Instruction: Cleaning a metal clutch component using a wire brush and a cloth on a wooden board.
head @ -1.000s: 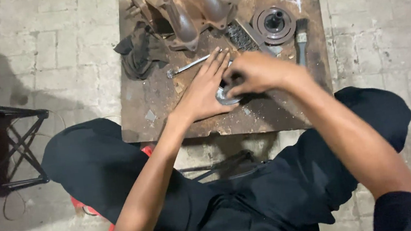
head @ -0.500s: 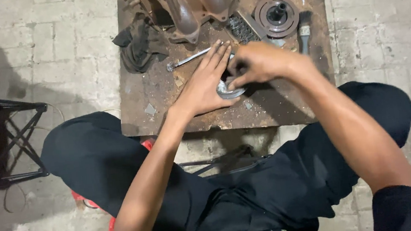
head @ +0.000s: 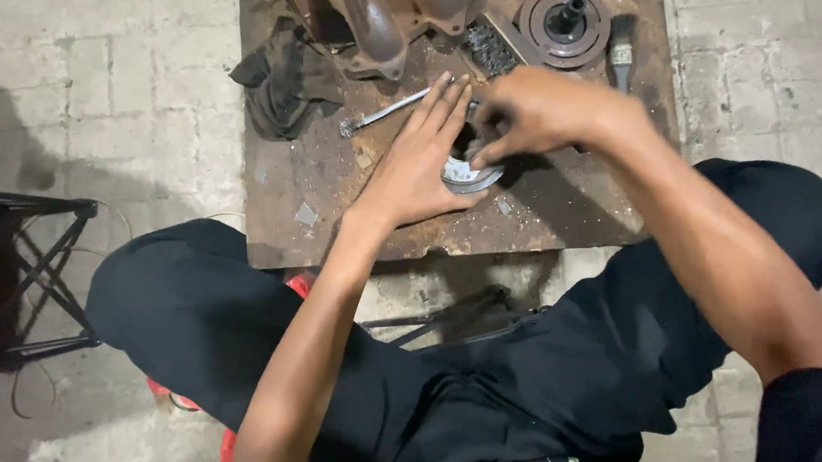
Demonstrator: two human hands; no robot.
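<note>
Round silvery metal ring part (head: 467, 174) lies on the rusty brown table (head: 570, 216), near its front edge, and both hands meet over it. Only its lower rim shows; the rest is hidden beneath the hands, so its full shape is hard to make out. The left hand (head: 412, 166) lies flat with fingers stretched and together, its palm edge touching the ring's left side. The right hand (head: 538, 110) is curled, fingertips bent down onto the ring's top; whether they pinch it or only press on it cannot be told.

Just beyond the left fingertips lies a slim grey metal wrench (head: 382, 113), its far end hidden by the hand. Left of it sits a crumpled dark cloth (head: 282, 81). Behind that, a large rusty cast-metal housing (head: 380, 8) is cut off by the top of the picture. Near the right hand stand a dark round pulley-like disc with a centre shaft (head: 566, 23) and a small grey cylindrical socket (head: 621, 58). At the left edge, a black folding stool (head: 29, 278) is partly out of view on the grey paved floor (head: 118, 108).
</note>
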